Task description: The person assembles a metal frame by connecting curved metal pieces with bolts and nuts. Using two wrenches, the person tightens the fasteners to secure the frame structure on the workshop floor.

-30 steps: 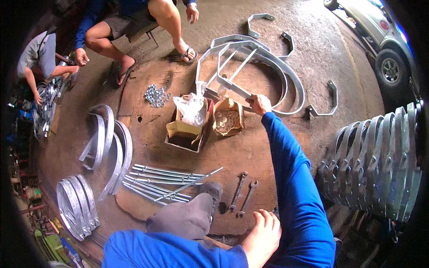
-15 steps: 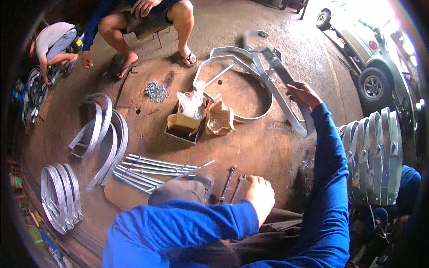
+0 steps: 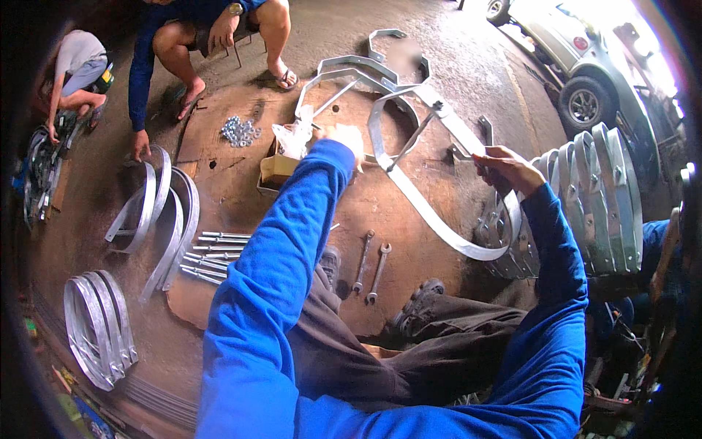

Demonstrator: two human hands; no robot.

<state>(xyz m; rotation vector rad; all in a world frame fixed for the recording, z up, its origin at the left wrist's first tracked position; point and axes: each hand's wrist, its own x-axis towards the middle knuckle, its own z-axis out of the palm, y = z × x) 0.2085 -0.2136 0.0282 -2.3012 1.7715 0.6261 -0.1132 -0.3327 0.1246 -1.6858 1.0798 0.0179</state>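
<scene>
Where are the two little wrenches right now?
In the head view, the two wrenches lie side by side on the floor in the middle, in front of the person's knees, just right of the row of long bolts.

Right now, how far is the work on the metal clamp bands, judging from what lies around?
Looks done: a row of assembled bands stands at the right. In hand: the right hand holds one large curved band with a rod across it, while the left hand reaches to the cardboard box. Left: loose band halves, threaded rods and a pile of nuts lie unused.
</scene>
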